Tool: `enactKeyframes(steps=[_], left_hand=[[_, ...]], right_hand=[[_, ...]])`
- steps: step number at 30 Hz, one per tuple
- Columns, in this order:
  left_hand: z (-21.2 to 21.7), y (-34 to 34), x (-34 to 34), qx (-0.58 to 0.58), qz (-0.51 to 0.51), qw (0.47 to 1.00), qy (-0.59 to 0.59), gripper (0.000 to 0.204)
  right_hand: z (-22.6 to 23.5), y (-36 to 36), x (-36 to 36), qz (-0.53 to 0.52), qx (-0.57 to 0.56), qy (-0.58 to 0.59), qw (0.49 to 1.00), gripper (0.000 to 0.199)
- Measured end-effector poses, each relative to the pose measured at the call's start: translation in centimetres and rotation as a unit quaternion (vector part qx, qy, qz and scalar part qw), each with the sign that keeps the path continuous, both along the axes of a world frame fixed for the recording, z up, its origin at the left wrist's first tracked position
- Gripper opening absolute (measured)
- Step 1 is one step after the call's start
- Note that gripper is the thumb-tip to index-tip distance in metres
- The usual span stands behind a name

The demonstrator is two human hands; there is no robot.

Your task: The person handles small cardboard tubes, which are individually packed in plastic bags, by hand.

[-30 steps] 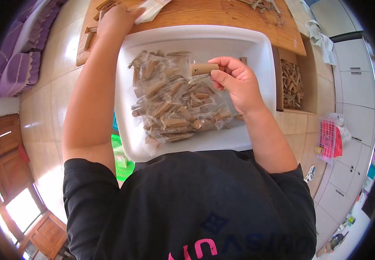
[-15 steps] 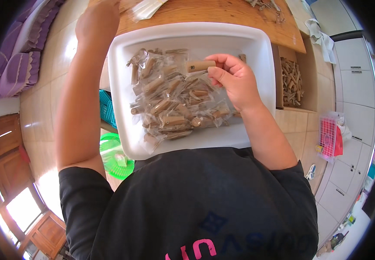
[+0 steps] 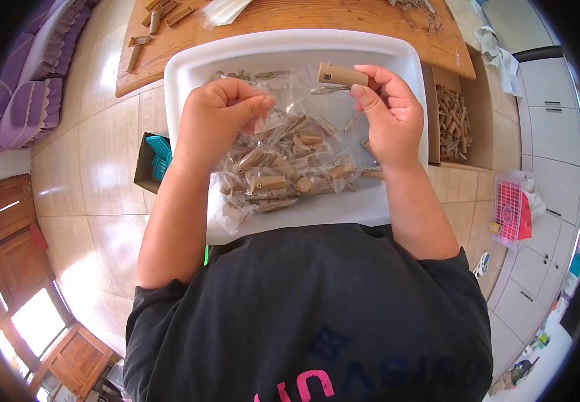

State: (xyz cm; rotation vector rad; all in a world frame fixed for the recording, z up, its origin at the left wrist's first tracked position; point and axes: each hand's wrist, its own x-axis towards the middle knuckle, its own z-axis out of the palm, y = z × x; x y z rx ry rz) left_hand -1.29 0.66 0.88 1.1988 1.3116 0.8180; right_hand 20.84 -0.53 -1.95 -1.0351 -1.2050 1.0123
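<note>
Between the thumb and fingers of my right hand (image 3: 394,110) is a tan plastic tube-shaped piece (image 3: 343,74), held level over the far right part of a white plastic tub (image 3: 189,67). My left hand (image 3: 226,114) hovers over the tub's left side, its thumb and fingers pinched together. Whatever it may hold is hidden or too small to name. Below both hands, the tub contains a heap of clear plastic bags (image 3: 270,182) with similar tan parts inside. A few loose tan parts (image 3: 372,173) lie at the heap's right.
Beyond the tub stands a wooden table (image 3: 276,15) carrying several tan parts (image 3: 162,12) and a stack of clear plastic sleeves (image 3: 226,11). An open cardboard box (image 3: 481,110) full of tan pieces is at the right. To the left, a small box holds teal items (image 3: 160,153).
My left hand has come back from the table to above the tub, fingers pinched. The right hand has lifted slightly with the tan piece and shifted a little right.
</note>
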Motion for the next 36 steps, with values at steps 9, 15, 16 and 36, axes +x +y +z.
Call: enactKeyframes(steps=[9,15,16,36], left_hand=[[-1.0,0.0,1.1,-0.008,-0.002,0.999,-0.036,0.012],[-0.8,-0.2,1.9,-0.022,-0.077,0.995,-0.054,0.023],[-0.7,-0.2,1.9,-0.024,-0.077,0.995,-0.053,0.023],[-1.7,0.1,2.4,-0.162,-0.01,0.958,-0.237,0.026]], right_hand=[[-0.2,-0.2,0.0,0.031,-0.012,-0.079,0.996,0.02],[0.0,0.0,0.3,0.138,-0.107,-0.063,0.983,0.02],[0.0,0.0,0.4,0.153,-0.109,-0.073,0.979,0.02],[-0.7,0.2,-0.5,0.069,-0.002,-0.127,0.99,0.009]])
